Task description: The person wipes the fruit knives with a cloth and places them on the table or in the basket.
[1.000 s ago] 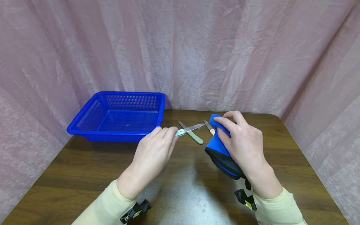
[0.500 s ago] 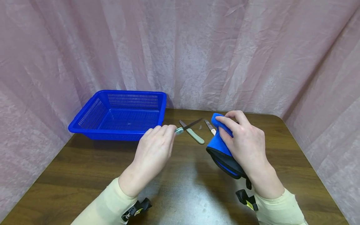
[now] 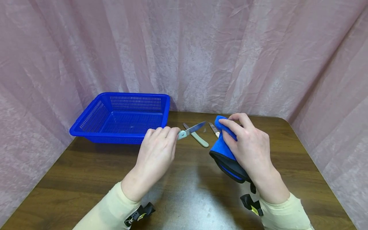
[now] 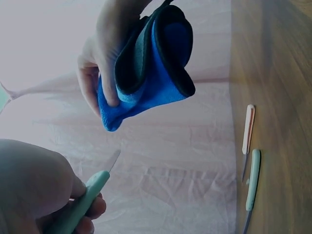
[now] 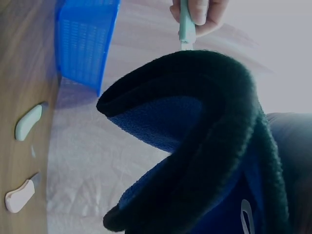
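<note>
My left hand (image 3: 156,150) grips a folding knife (image 3: 182,134) by its mint-green handle, with the blade out and pointing right. In the left wrist view, fingers and thumb wrap the handle of this knife (image 4: 95,187). My right hand (image 3: 251,143) pinches a folded blue cloth (image 3: 222,148) with black edging, held above the table. A small gap separates the blade tip from the cloth. Behind the held knife, another green-handled knife (image 3: 200,140) lies on the table. Close to it lies a pale pink-handled knife (image 3: 213,128), its handle partly hidden by the cloth in the head view.
A blue plastic basket (image 3: 115,136) with slotted sides stands at the back left of the wooden table (image 3: 86,179). Pink curtains (image 3: 189,57) hang behind and beside the table. A tiny clear bit (image 3: 204,130) lies between the two resting knives.
The held knife has turned in my left hand, so its blade now shows a bluish face instead of a thin dark edge. Both hands have barely shifted.
</note>
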`<state>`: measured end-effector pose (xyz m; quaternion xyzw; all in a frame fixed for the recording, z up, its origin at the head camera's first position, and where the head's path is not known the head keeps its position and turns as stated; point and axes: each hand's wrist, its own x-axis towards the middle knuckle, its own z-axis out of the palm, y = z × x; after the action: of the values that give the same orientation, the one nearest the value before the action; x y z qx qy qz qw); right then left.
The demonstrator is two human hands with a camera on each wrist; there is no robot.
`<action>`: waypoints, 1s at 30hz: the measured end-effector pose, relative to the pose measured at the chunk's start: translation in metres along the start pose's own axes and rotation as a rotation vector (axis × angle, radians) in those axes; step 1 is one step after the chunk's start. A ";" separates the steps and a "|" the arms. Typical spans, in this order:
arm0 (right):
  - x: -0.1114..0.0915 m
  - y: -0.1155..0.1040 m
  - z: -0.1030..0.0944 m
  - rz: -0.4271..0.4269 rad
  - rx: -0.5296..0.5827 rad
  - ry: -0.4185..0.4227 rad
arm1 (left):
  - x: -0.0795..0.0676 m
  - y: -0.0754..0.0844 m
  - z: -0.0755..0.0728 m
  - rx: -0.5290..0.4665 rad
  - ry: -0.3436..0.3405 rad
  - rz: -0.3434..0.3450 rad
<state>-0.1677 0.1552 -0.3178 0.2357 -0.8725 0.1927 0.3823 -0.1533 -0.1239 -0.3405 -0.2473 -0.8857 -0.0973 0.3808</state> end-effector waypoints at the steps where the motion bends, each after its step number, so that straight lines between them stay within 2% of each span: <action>1: 0.000 0.000 0.000 -0.002 0.001 0.000 | 0.000 0.000 0.000 -0.007 0.009 0.001; 6: -0.001 -0.001 0.001 -0.011 0.012 -0.009 | -0.001 0.001 0.002 -0.033 0.033 -0.010; 13: -0.001 -0.001 0.002 -0.035 0.014 -0.022 | -0.003 0.003 -0.002 -0.067 -0.050 -0.021; 18: -0.001 -0.003 0.004 -0.052 0.024 -0.017 | -0.002 0.003 -0.003 -0.066 -0.077 0.001; 30: -0.002 -0.022 0.016 -0.228 0.136 -0.042 | -0.002 0.008 -0.004 -0.056 -0.115 0.040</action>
<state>-0.1638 0.1295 -0.3265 0.3625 -0.8327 0.2018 0.3666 -0.1452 -0.1189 -0.3388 -0.2808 -0.8978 -0.0999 0.3242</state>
